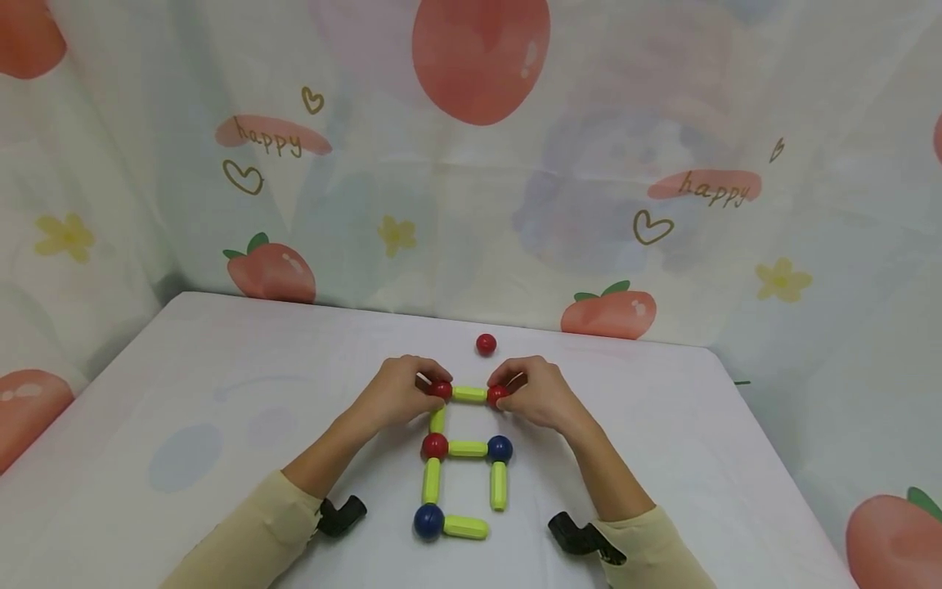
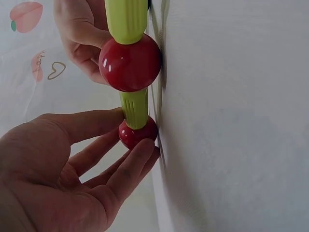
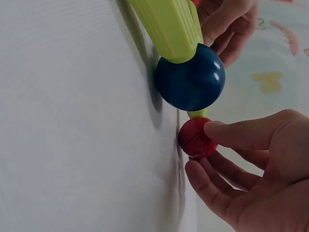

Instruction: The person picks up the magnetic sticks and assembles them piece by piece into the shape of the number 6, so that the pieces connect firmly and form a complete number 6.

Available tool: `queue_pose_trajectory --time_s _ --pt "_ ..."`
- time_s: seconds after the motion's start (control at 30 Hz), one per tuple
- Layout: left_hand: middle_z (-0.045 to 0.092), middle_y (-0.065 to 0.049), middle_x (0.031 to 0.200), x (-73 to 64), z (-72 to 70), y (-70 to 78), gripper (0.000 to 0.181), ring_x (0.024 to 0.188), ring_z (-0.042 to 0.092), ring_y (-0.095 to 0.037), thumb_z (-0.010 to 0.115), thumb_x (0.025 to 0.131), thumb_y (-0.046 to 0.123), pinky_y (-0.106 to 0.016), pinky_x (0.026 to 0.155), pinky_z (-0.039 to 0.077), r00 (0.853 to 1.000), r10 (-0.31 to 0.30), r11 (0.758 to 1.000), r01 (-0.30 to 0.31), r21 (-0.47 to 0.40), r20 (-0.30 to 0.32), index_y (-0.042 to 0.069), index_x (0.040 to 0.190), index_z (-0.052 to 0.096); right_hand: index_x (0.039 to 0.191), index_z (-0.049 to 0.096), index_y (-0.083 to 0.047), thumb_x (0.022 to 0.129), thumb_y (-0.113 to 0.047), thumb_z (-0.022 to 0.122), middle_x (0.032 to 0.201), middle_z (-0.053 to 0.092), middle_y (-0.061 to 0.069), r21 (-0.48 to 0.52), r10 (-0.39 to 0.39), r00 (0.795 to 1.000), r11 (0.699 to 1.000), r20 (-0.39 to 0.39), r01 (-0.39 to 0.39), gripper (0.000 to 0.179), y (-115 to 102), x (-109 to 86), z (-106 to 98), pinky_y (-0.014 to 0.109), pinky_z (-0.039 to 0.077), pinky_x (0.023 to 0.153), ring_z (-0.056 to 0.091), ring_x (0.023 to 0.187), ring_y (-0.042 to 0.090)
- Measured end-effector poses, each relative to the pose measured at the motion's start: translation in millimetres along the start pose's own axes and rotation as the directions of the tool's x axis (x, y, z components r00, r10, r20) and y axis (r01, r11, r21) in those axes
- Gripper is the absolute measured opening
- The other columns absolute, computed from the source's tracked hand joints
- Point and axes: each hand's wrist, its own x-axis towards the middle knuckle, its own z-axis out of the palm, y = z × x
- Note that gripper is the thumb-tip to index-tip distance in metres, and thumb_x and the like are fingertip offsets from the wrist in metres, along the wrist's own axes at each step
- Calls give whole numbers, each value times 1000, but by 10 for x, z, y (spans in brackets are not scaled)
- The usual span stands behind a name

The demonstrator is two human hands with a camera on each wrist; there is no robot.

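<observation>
On the table lies a figure of yellow-green rods and balls. My left hand (image 1: 403,391) grips the red ball (image 1: 441,389) at its far left corner, thumb by the rod below. With thumb and fingers, my right hand (image 1: 540,394) pinches another red ball (image 3: 195,137) at the far right end. A short green rod (image 1: 469,394) spans these two balls. Nearer, a red ball (image 1: 435,446) and a blue ball (image 1: 500,448) are joined by a rod (image 1: 468,449). Another blue ball (image 1: 428,521) forms the near left corner, with a rod (image 1: 466,527) pointing right.
A loose red ball (image 1: 486,344) sits beyond the hands near the table's back edge. From the middle blue ball a rod (image 1: 499,487) extends toward me, its near end free. Behind the white table (image 1: 243,425) hangs a printed cloth (image 1: 471,204).
</observation>
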Motion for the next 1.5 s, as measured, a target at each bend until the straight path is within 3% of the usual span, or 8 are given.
queue_pose_trajectory --time_s 0.23,0.5,0.7,0.87,1.13,1.5 --pt "72 -2 111 19 0 -19 30 101 68 -19 82 88 11 -34 88 61 1000 11 1000 -11 -16 -1 16 118 77 107 78 -13 90 -9 78 102 74 4 16 -50 998 999 26 49 18 15 26 -116 34 57 80 67 95 22" --pt "72 -1 110 33 -18 -39 30 99 68 -18 83 88 11 -34 88 61 1000 17 999 -17 -36 7 16 117 78 118 75 -9 94 -11 73 117 72 13 0 -41 999 999 -29 41 24 -37 256 -214 37 58 84 68 107 31" --pt "72 -1 111 33 -14 -50 31 100 67 -19 83 88 12 -34 89 61 1000 6 999 -5 -41 10 16 118 78 133 68 -11 94 -11 71 134 65 17 0 -27 999 1000 -28 27 39 -60 483 -153 46 58 95 65 119 35" --pt "72 -2 110 38 11 -60 31 99 67 -19 83 88 12 -33 88 61 1000 10 999 -9 -47 20 16 118 78 142 63 -13 94 -8 72 139 61 17 15 9 1000 1000 -14 -8 50 -52 583 -79 46 57 99 63 121 36" --pt "71 -2 109 38 15 -58 31 98 67 -19 83 87 12 -33 86 61 1000 12 999 -12 -39 20 16 117 78 131 70 -9 95 -12 73 129 68 15 3 37 998 999 -56 -37 36 -29 612 -42 43 57 98 62 119 34" --pt "72 -2 109 22 -27 -56 30 99 66 -19 84 87 13 -33 86 61 1000 5 1000 -5 -30 16 17 117 78 127 72 -9 94 -14 75 123 71 13 27 58 995 998 -82 -56 34 -34 637 -18 38 59 92 64 112 30"
